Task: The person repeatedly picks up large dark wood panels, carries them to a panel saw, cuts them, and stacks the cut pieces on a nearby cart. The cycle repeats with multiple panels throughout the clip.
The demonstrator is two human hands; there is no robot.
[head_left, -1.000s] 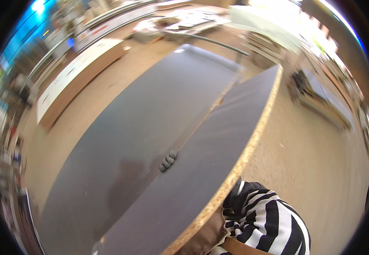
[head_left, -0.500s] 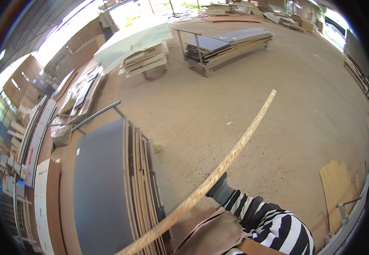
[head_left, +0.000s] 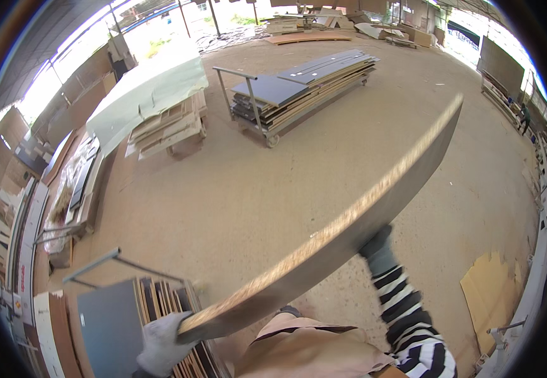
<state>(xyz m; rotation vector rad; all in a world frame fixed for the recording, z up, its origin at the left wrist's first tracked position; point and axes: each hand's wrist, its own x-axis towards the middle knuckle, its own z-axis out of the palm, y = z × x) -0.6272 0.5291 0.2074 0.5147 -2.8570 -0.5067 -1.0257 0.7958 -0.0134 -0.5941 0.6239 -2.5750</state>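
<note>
A long chipboard panel (head_left: 406, 188) with a dark grey face and a pale, speckled edge stands on edge across my front, held up off the floor. My left hand (head_left: 165, 340), in a light grey glove, grips its near lower-left end. My right hand (head_left: 377, 244), in a darker grey glove below a striped sleeve, is closed on the panel's lower edge farther along, its fingertips hidden behind it. Below my left hand, several grey-faced boards (head_left: 106, 324) stand on edge beside a metal trolley handle (head_left: 116, 252). My brown apron (head_left: 305, 353) shows at the bottom.
A trolley of flat boards (head_left: 298, 88) stands ahead, a sheet-covered stack (head_left: 147, 101) left of it, plastic-wrapped panels (head_left: 71, 189) at left. A tan sheet (head_left: 484, 296) lies at right. A co-worker (head_left: 524, 118) stands far right. Dusty floor (head_left: 286, 176) lies between.
The panel has swung up and away from the grey boards, toward the right. My view has turned toward the workshop floor. My left hand has come into view at the panel's near end.
</note>
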